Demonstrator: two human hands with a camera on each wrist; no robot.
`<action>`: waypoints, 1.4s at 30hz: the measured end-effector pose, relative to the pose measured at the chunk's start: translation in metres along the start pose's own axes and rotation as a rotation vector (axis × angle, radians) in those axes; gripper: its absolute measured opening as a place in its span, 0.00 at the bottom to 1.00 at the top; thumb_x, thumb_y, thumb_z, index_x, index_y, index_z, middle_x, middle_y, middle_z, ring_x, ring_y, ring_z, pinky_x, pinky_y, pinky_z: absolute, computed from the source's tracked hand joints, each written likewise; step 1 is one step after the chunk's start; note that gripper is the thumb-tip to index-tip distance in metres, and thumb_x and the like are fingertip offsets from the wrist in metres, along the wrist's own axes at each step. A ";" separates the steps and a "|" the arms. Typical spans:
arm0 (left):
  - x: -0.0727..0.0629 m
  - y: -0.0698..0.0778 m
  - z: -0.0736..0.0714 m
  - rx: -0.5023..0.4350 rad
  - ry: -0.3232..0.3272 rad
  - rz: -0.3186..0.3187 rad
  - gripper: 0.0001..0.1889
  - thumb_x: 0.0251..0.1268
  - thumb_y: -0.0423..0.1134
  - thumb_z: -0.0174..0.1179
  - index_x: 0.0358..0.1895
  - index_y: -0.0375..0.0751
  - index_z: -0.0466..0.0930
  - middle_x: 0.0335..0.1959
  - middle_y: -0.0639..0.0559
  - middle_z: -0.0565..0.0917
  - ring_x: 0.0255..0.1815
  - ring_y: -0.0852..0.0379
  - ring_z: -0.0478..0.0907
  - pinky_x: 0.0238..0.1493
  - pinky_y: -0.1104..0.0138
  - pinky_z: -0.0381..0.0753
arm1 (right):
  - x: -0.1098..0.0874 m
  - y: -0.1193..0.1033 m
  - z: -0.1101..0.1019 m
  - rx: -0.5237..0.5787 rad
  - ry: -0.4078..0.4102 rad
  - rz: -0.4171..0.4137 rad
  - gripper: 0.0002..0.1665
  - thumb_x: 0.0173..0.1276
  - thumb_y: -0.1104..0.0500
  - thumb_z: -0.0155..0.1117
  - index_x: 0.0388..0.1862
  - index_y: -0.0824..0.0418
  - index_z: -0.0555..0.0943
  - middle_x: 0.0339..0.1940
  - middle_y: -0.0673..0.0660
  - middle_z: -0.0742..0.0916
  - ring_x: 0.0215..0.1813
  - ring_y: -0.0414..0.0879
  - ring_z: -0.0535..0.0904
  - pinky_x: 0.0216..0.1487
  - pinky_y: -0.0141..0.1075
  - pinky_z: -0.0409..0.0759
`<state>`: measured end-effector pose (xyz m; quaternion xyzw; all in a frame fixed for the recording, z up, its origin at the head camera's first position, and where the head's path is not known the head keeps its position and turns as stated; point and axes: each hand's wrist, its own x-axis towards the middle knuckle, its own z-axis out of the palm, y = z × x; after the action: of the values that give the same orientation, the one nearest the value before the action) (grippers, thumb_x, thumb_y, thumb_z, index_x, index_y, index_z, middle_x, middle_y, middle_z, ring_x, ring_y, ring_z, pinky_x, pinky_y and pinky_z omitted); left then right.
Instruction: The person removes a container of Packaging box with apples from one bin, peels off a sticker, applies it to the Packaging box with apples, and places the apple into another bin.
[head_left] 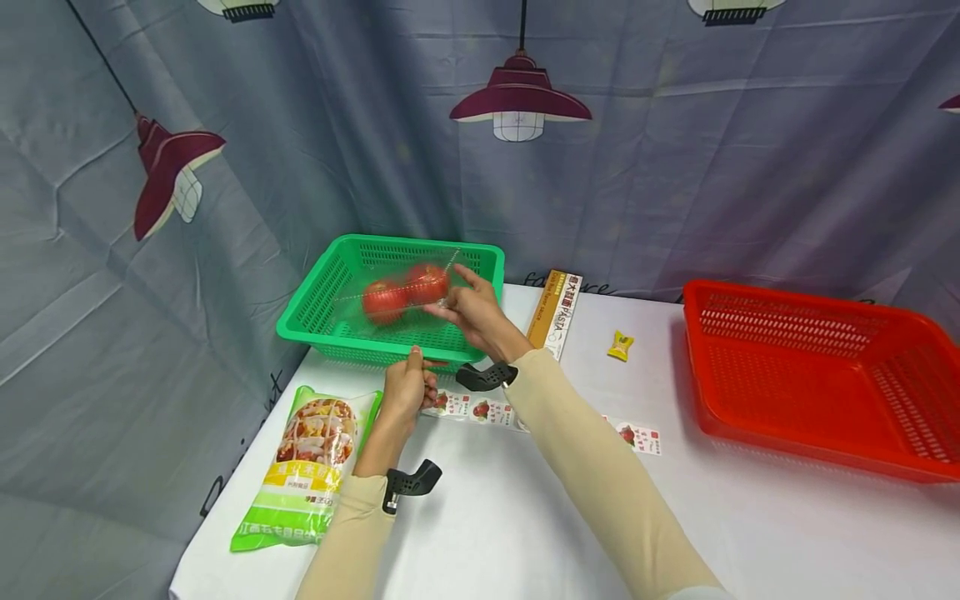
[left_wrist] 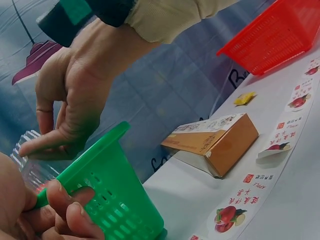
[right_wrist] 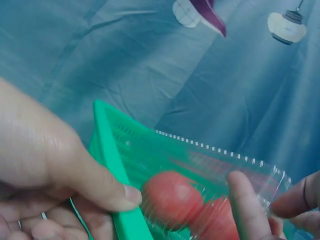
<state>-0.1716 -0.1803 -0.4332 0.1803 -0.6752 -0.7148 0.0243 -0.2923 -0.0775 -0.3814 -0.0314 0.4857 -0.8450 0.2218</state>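
Observation:
A clear plastic box [head_left: 352, 307] with a ridged edge hangs over the green basket [head_left: 491, 254], at least partly inside its rim. Two red round fruits [head_left: 384, 302] show through the plastic, in the box as far as I can see. At the box's right end, my right hand [head_left: 480, 310] pinches the plastic between thumb and fingers. My left hand [head_left: 407, 385] grips the basket's near rim, with the thumb [right_wrist: 112, 190] on top and the fingers curled below it. Just under that hand runs a strip of fruit labels [head_left: 487, 410].
To the left lies a green food bag [head_left: 315, 454]. Behind my right forearm are a pasta box [head_left: 557, 310] and a small yellow packet [head_left: 620, 346]. A red basket [head_left: 795, 433] stands at the right. A printed curtain [head_left: 637, 183] hangs behind the white table [head_left: 480, 517].

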 end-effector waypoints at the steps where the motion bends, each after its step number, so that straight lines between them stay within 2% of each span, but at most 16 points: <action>1: -0.004 0.005 0.001 0.007 -0.008 -0.001 0.30 0.82 0.51 0.35 0.46 0.22 0.75 0.19 0.51 0.72 0.15 0.61 0.69 0.17 0.71 0.69 | -0.001 -0.001 -0.001 -0.002 0.001 -0.007 0.45 0.64 0.83 0.39 0.79 0.56 0.56 0.75 0.68 0.59 0.21 0.43 0.69 0.49 0.41 0.82; 4: -0.017 0.019 0.003 0.018 -0.024 -0.013 0.29 0.83 0.48 0.34 0.47 0.20 0.74 0.18 0.50 0.72 0.15 0.60 0.69 0.18 0.71 0.70 | -0.002 -0.003 -0.005 0.005 0.002 -0.031 0.42 0.66 0.82 0.40 0.78 0.59 0.57 0.76 0.67 0.58 0.29 0.48 0.78 0.50 0.40 0.82; 6: -0.024 0.028 0.004 0.025 -0.028 -0.022 0.27 0.83 0.45 0.33 0.47 0.20 0.73 0.19 0.50 0.72 0.15 0.60 0.69 0.18 0.71 0.70 | -0.002 -0.004 -0.007 0.002 -0.001 -0.048 0.40 0.67 0.81 0.40 0.78 0.60 0.57 0.77 0.67 0.57 0.31 0.50 0.78 0.50 0.40 0.81; 9: -0.024 0.028 0.005 0.021 -0.020 -0.018 0.24 0.83 0.44 0.34 0.44 0.24 0.72 0.19 0.50 0.72 0.15 0.60 0.69 0.18 0.71 0.69 | -0.003 -0.004 -0.010 0.004 -0.006 -0.077 0.39 0.68 0.80 0.41 0.77 0.62 0.58 0.78 0.66 0.55 0.26 0.48 0.73 0.51 0.40 0.81; 11: -0.024 0.028 0.005 0.025 -0.020 -0.014 0.24 0.83 0.45 0.34 0.43 0.25 0.73 0.19 0.50 0.72 0.15 0.60 0.69 0.18 0.71 0.69 | -0.005 -0.005 -0.011 0.004 -0.012 -0.100 0.38 0.68 0.80 0.41 0.77 0.63 0.58 0.78 0.66 0.55 0.29 0.49 0.74 0.51 0.41 0.81; 14: -0.025 0.028 0.006 0.019 -0.023 -0.014 0.25 0.83 0.45 0.34 0.46 0.23 0.72 0.19 0.50 0.72 0.15 0.60 0.69 0.18 0.71 0.69 | -0.008 -0.007 -0.013 0.011 -0.026 -0.128 0.39 0.67 0.80 0.41 0.77 0.63 0.59 0.78 0.64 0.54 0.43 0.55 0.77 0.51 0.41 0.81; 16: -0.025 0.028 0.006 0.018 -0.026 -0.015 0.26 0.83 0.45 0.34 0.49 0.20 0.71 0.19 0.50 0.72 0.15 0.61 0.69 0.18 0.71 0.69 | -0.011 -0.008 -0.014 0.032 -0.039 -0.144 0.39 0.67 0.81 0.41 0.77 0.63 0.59 0.77 0.62 0.56 0.56 0.60 0.75 0.52 0.42 0.80; 17: -0.026 0.029 0.006 0.018 -0.027 -0.015 0.26 0.83 0.45 0.34 0.49 0.19 0.71 0.19 0.50 0.72 0.15 0.61 0.69 0.18 0.72 0.69 | -0.012 -0.009 -0.014 0.046 -0.047 -0.150 0.38 0.68 0.80 0.41 0.77 0.63 0.59 0.74 0.63 0.59 0.57 0.61 0.74 0.52 0.42 0.80; 19: -0.026 0.029 0.006 0.022 -0.029 -0.016 0.25 0.83 0.44 0.34 0.49 0.20 0.70 0.19 0.50 0.72 0.15 0.61 0.69 0.18 0.72 0.69 | -0.016 -0.012 -0.015 0.080 -0.061 -0.155 0.38 0.68 0.80 0.41 0.77 0.63 0.59 0.62 0.64 0.69 0.53 0.58 0.76 0.53 0.43 0.80; 20: -0.026 0.029 0.006 0.026 -0.030 -0.017 0.25 0.83 0.44 0.34 0.47 0.21 0.71 0.19 0.50 0.72 0.15 0.60 0.69 0.18 0.72 0.69 | -0.017 -0.014 -0.016 0.095 -0.068 -0.158 0.38 0.68 0.81 0.41 0.77 0.63 0.59 0.53 0.63 0.72 0.46 0.54 0.77 0.53 0.43 0.80; 23: -0.021 0.025 0.005 0.027 -0.035 -0.023 0.24 0.83 0.45 0.34 0.40 0.26 0.72 0.19 0.49 0.72 0.15 0.59 0.69 0.17 0.72 0.69 | -0.024 -0.020 -0.016 0.126 -0.101 -0.170 0.38 0.68 0.80 0.40 0.77 0.63 0.59 0.30 0.59 0.69 0.26 0.45 0.69 0.55 0.44 0.79; 25: -0.015 0.019 0.004 0.022 -0.041 -0.032 0.25 0.83 0.45 0.34 0.36 0.29 0.72 0.18 0.49 0.72 0.15 0.58 0.69 0.17 0.71 0.70 | -0.029 -0.025 -0.017 0.140 -0.127 -0.181 0.38 0.69 0.80 0.40 0.77 0.63 0.59 0.25 0.56 0.68 0.21 0.42 0.64 0.56 0.45 0.78; 28: -0.005 0.008 0.001 0.006 -0.050 -0.042 0.27 0.82 0.48 0.34 0.35 0.29 0.73 0.18 0.49 0.73 0.15 0.58 0.70 0.17 0.70 0.72 | -0.038 -0.034 -0.020 0.168 -0.171 -0.202 0.37 0.69 0.80 0.40 0.77 0.64 0.59 0.21 0.54 0.66 0.19 0.41 0.62 0.56 0.46 0.77; 32: 0.003 -0.002 -0.002 -0.017 -0.044 -0.043 0.28 0.81 0.53 0.35 0.41 0.28 0.73 0.18 0.51 0.73 0.15 0.59 0.71 0.17 0.70 0.72 | -0.054 -0.045 -0.027 0.196 -0.213 -0.234 0.37 0.69 0.80 0.38 0.77 0.64 0.58 0.22 0.53 0.64 0.22 0.42 0.64 0.57 0.47 0.77; 38: 0.003 -0.005 -0.002 -0.003 -0.020 -0.029 0.29 0.81 0.54 0.36 0.36 0.28 0.73 0.16 0.53 0.73 0.13 0.61 0.71 0.16 0.71 0.71 | -0.083 -0.061 -0.040 0.193 -0.255 -0.276 0.39 0.67 0.81 0.34 0.78 0.65 0.56 0.31 0.54 0.66 0.27 0.43 0.70 0.55 0.45 0.78; 42: 0.002 -0.004 -0.003 -0.005 -0.016 -0.031 0.29 0.81 0.53 0.35 0.35 0.29 0.73 0.16 0.53 0.73 0.13 0.61 0.70 0.16 0.71 0.70 | -0.108 -0.069 -0.054 0.165 -0.287 -0.308 0.39 0.67 0.80 0.32 0.78 0.66 0.55 0.33 0.54 0.65 0.30 0.42 0.69 0.53 0.42 0.79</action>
<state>-0.1723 -0.1831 -0.4379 0.1849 -0.6708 -0.7181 0.0083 -0.2334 0.0388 -0.3348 -0.2069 0.3678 -0.8925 0.1589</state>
